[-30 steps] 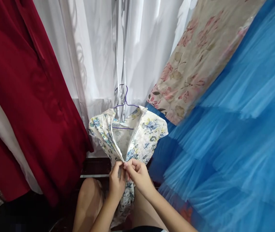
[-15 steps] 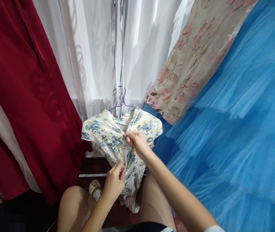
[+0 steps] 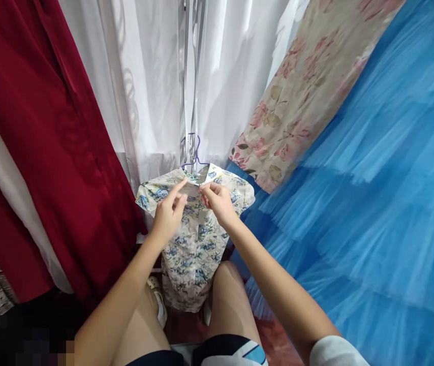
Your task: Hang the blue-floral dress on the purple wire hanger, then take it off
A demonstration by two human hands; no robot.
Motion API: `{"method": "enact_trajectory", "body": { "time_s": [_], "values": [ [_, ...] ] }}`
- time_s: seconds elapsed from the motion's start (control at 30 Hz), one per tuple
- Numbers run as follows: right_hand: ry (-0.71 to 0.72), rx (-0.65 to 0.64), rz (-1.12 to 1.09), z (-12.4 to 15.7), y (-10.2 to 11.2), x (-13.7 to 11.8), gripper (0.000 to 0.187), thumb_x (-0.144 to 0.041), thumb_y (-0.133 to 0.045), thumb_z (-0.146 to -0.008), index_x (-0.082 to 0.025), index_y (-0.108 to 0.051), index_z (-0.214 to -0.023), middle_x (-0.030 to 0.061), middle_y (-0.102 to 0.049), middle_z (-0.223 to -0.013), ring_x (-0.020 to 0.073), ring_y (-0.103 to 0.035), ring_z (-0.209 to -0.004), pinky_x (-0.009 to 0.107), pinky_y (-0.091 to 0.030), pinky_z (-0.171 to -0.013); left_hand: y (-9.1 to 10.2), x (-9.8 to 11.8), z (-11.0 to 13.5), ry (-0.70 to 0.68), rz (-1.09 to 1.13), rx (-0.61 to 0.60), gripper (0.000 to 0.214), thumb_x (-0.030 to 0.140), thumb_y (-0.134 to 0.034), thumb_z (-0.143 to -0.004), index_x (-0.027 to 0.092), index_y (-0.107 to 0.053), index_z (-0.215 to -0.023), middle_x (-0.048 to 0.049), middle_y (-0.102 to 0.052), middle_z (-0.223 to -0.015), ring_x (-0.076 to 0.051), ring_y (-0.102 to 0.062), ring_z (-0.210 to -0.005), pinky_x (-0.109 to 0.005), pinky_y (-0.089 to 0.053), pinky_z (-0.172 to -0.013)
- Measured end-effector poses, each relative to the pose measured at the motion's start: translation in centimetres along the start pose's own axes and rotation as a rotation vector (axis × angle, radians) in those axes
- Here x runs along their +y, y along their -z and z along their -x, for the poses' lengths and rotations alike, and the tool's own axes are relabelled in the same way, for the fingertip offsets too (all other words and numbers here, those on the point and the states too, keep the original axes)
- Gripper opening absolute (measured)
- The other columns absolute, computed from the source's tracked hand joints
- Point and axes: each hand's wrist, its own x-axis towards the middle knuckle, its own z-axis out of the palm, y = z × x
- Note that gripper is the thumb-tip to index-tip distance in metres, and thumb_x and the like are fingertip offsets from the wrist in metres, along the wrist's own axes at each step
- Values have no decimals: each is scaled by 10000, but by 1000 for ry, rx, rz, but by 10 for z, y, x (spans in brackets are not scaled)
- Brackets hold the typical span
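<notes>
A small white dress with blue flowers (image 3: 194, 249) hangs on a purple wire hanger (image 3: 196, 152) in front of a white curtain. Both hands are up at its collar. My left hand (image 3: 169, 216) has its forefinger stretched out onto the collar's left side, the other fingers curled. My right hand (image 3: 217, 201) pinches the collar at the front opening. The dress front lies closed and hangs down between my knees.
A dark red garment (image 3: 49, 142) hangs at the left. A beige dress with pink flowers (image 3: 308, 91) and a wide blue tulle skirt (image 3: 373, 203) fill the right. A white sheer curtain (image 3: 156, 81) and a metal pole (image 3: 188, 76) stand behind. A sandal (image 3: 158, 300) shows near the floor.
Both hands went from the dress's waist up to the collar, the right first, then the left. The open front of the dress is now closed.
</notes>
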Motion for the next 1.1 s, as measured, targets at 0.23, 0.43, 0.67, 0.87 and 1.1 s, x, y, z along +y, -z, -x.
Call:
{"method": "enact_trajectory", "body": {
  "time_s": [0.23, 0.43, 0.67, 0.87, 1.1],
  "values": [
    [97, 27, 354, -10, 1, 11, 217, -372, -551, -879, -211, -513, -739, -8, -561, -585, 143, -505, -550, 260, -349, -566, 1, 19, -60, -126, 9, 59, 218, 336, -569, -949, 160, -689, -902, -17, -677, -777, -148, -622, -718, -245, -465, -700],
    [107, -64, 633, 14, -4, 42, 174, -266, -567, -867, -208, -518, -710, -5, -582, -604, 147, -500, -563, 267, -283, -572, 56, -42, -80, 191, 450, 623, 128, 280, -651, -876, 152, -648, -884, 5, -618, -780, -93, -583, -727, -184, -449, -721],
    [103, -206, 777, 57, 3, 53, 124, -239, -552, -877, -212, -554, -756, -1, -630, -652, 154, -543, -601, 267, -273, -598, 72, -121, -21, 699, 592, 673, 188, 288, -579, -893, 173, -489, -777, 25, -547, -664, -94, -560, -608, -234, -458, -691],
    [-9, -186, 855, 72, 38, 78, 60, -215, -591, -845, -177, -615, -805, 46, -664, -727, 194, -597, -700, 277, -370, -669, 9, -93, 36, 718, 710, 308, 362, 439, -768, -714, 164, -572, -843, -43, -649, -775, -172, -646, -703, -287, -494, -689],
    [-9, -522, 266, 84, 22, 48, 513, -337, -737, -756, -178, -599, -1225, 85, -646, -1193, 257, -576, -1096, 366, -445, -976, -27, 21, 16, 222, 556, -207, 225, 397, -627, -888, 190, -691, -948, -60, -670, -947, -199, -638, -906, -327, -511, -885]
  ]
}}
